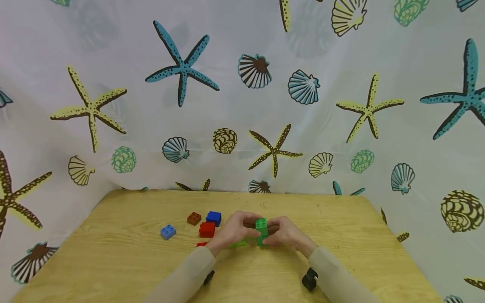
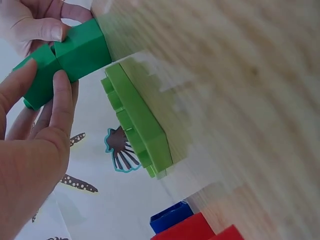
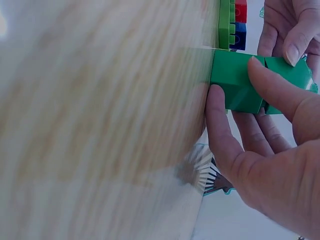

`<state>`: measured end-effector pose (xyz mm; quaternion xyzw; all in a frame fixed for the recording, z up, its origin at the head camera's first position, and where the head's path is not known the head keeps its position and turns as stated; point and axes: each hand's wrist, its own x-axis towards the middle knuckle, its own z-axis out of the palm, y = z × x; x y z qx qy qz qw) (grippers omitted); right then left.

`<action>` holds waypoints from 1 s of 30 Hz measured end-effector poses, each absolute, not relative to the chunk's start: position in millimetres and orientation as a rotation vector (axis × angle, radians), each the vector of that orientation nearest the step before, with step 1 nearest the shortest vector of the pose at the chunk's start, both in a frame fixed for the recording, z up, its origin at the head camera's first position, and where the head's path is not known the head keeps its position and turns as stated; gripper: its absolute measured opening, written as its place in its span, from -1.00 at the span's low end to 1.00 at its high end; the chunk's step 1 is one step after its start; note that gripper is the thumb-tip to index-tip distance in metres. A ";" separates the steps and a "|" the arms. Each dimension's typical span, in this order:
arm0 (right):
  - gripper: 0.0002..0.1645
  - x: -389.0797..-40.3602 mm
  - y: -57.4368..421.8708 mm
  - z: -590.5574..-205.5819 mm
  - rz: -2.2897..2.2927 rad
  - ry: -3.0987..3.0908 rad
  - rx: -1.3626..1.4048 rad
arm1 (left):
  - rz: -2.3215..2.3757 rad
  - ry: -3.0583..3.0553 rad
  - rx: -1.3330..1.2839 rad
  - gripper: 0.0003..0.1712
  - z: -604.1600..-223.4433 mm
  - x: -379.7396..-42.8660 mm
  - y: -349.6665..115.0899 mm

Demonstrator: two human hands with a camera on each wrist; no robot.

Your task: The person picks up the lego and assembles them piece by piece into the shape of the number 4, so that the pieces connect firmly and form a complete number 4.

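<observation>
Two dark green toy building bricks stand one on top of the other on the table, between the two hands. My left hand (image 1: 234, 229) pinches the upper green brick (image 1: 261, 224) between thumb and fingers. Around the lower green brick (image 3: 235, 77), which rests on the tabletop, are the thumb and fingers of my right hand (image 1: 286, 232). A thin, slightly slanted seam shows between the bricks in both wrist views; whether they are fully joined I cannot tell. Beside the stack lies a long lime green brick (image 2: 142, 122), partly behind the left hand in the head view.
Left of the hands on the wooden table (image 1: 132, 261) lie a red brick (image 1: 206, 229), a dark blue brick (image 1: 214, 218), a brown brick (image 1: 194, 218) and a lighter blue brick (image 1: 168, 231). Another red piece (image 1: 201, 244) is partly hidden by the left arm. A patterned curtain (image 1: 212, 109) hangs behind.
</observation>
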<state>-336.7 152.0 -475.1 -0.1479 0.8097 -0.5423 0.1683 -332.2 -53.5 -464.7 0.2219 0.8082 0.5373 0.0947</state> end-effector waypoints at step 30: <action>-0.35 -338.6 163.9 -472.1 -1.657 2.076 -0.412 | 1.297 2.544 0.791 -0.52 -458.0 -334.3 -47.4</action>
